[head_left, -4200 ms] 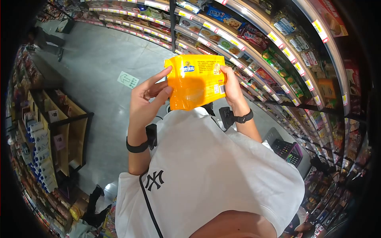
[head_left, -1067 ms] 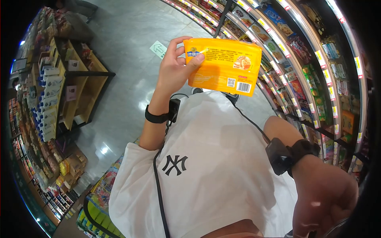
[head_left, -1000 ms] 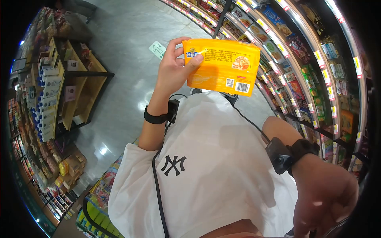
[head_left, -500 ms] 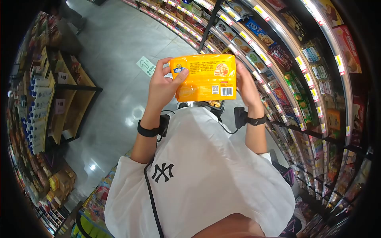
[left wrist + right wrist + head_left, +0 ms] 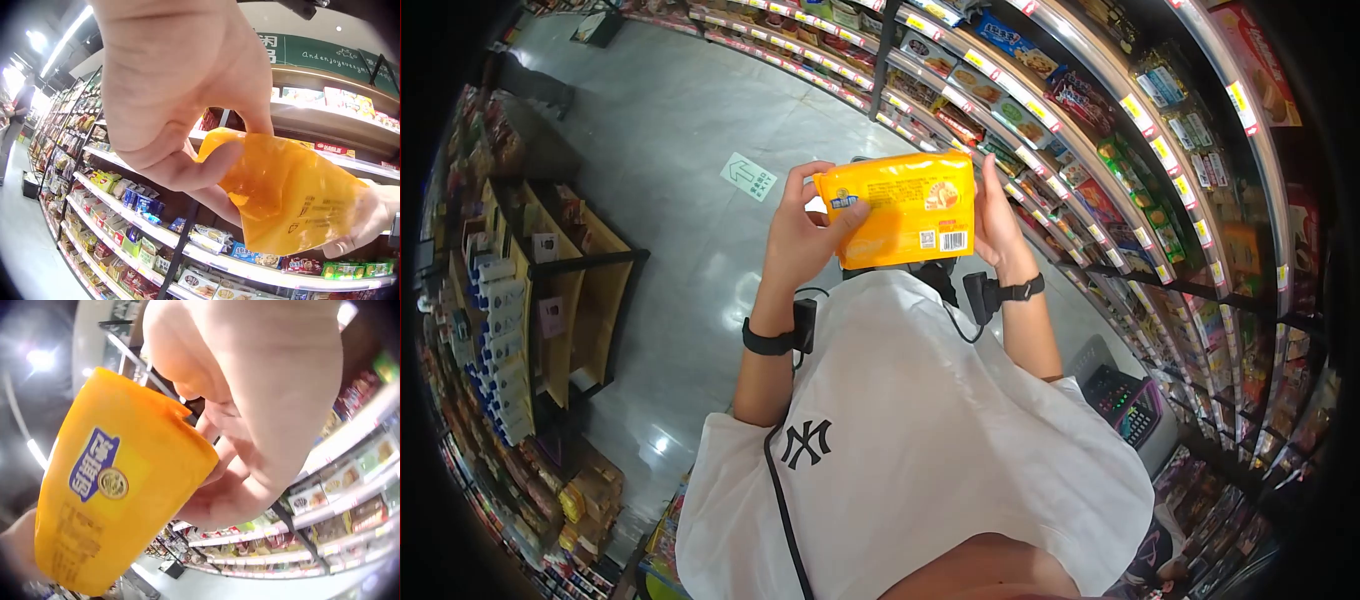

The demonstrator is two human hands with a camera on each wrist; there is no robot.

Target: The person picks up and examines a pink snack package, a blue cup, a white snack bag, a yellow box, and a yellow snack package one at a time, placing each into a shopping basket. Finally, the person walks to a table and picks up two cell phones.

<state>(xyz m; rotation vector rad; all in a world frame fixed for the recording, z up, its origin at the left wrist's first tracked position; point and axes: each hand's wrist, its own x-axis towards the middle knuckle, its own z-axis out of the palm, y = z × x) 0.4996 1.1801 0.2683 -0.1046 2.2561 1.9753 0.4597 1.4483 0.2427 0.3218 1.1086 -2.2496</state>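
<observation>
Change: right hand (image 5: pixel 998 225) back on orange pack (image 5: pixel 897 208); was down at side. Store shelving (image 5: pixel 1090 140) curves 12 to 4 o'clock. Pack before shirt (image 5: pixel 920 420), barcode side up. Left hand (image 5: pixel 802 238) grips 9 o'clock edge, thumb on top; right hand clasps 3 o'clock edge. Judged: pack off shelving, under inspection; not yet put down.
</observation>
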